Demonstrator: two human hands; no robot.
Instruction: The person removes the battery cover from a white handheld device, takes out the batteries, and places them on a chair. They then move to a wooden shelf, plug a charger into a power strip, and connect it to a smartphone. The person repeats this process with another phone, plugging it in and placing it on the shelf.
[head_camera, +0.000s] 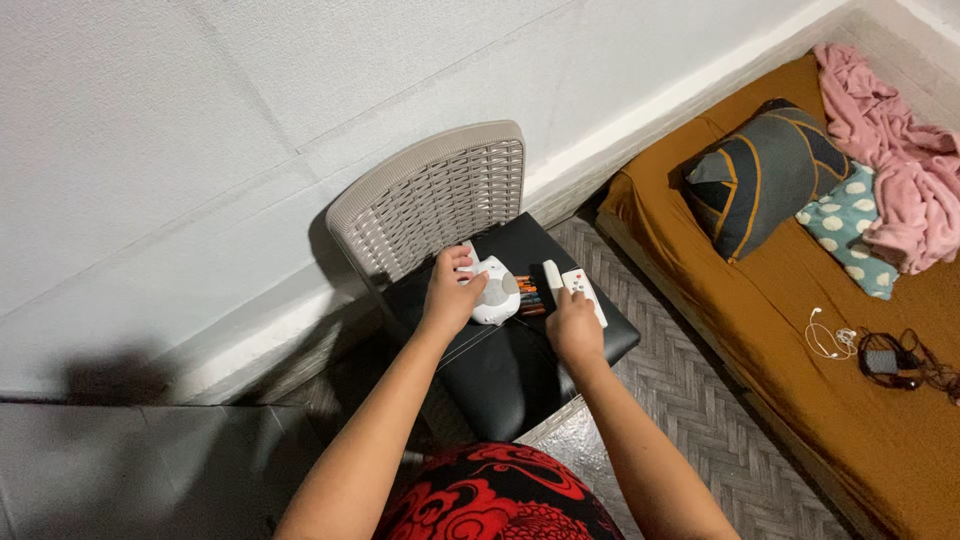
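Glossy black leatherette chair seat, woven matt plastic backrest, smooth white plastic gadget.

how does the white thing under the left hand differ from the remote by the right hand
The white gadget is rounded and bulky; the remote is a slim flat bar. The left hand grips the gadget from its side, while the right hand touches the remote's near end. Both are white and lie on the black chair seat.

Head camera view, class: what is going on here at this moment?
A person stands over a chair with a black seat. The left hand grips a small white device, and the right hand rests by a white remote control. Coloured pens lie between them. A bed with pillows stands to the right.
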